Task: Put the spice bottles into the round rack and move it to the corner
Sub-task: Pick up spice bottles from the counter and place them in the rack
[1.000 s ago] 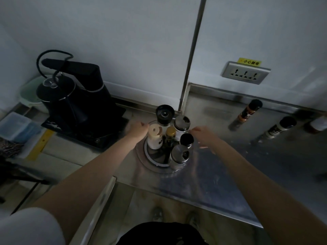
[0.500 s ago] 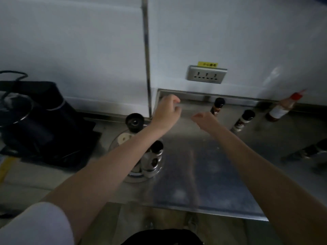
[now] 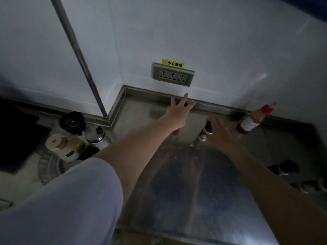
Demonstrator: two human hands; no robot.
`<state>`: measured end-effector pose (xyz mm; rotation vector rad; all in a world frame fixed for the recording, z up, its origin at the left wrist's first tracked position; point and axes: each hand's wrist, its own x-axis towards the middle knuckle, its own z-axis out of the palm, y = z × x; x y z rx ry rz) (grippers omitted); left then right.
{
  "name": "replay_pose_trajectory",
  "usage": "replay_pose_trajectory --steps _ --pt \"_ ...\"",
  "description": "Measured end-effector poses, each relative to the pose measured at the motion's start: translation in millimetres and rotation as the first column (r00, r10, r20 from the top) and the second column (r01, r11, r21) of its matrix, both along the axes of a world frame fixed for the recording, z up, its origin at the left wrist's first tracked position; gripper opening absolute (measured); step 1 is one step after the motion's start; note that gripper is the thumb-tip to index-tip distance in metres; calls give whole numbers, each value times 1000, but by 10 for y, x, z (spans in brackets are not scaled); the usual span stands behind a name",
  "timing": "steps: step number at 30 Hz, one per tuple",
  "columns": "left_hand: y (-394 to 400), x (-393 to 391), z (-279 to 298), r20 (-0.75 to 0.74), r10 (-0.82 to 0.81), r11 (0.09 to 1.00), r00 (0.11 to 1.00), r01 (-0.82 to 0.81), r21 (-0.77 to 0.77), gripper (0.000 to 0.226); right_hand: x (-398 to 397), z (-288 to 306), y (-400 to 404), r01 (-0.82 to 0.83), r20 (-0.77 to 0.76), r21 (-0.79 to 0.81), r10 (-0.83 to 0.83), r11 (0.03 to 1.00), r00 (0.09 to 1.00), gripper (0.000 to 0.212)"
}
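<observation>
From my head camera, my left hand reaches out over the steel tabletop toward the wall, just below the socket; its fingers are spread wide and hold nothing. A small bottle sits right under that palm, mostly hidden. My right hand, right of the socket and nearer me, curls beside a dark-capped bottle; I cannot tell whether the fingers are touching it. A red-capped bottle leans against the wall further right of the socket. The rack stands well left of the socket, past the wall corner, holding a grinder, a cream-lidded jar and a steel shaker. My sleeve hides the rack's near side.
</observation>
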<state>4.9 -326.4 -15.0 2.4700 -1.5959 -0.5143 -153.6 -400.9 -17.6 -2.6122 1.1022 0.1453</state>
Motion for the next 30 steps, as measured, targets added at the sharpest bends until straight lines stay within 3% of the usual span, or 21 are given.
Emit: replay_pose_trajectory --steps 3,7,11,13,17,21,24,30 --pt "-151 -57 -86 24 2 999 1000 -3 47 65 -35 9 4 -46 66 -34 48 998 997 34" --pt "-37 -216 -50 143 50 999 988 -51 6 49 -46 93 32 -117 44 45 115 992 992 32" --pt "459 -232 225 -25 73 993 997 -75 -94 24 178 375 285 -93 96 124 82 988 992 29" --pt "854 -149 508 -120 107 974 987 -128 -189 24 375 586 518 -92 171 110 72 990 983 30" --pt "1948 207 1269 -233 154 926 960 -223 -305 23 893 1028 1179 -246 360 61 208 967 910 33" --pt "3028 649 1643 -260 238 942 936 -288 -171 18 1447 1276 1993 -402 502 106 300 909 811 34" --pt "3552 896 1538 -271 302 945 914 -325 -41 19 1753 1260 2539 -495 550 196 322 847 770 32" --pt "3919 1029 829 -300 291 956 908 -285 65 23 1947 866 3080 -634 354 95 569 768 742 37"
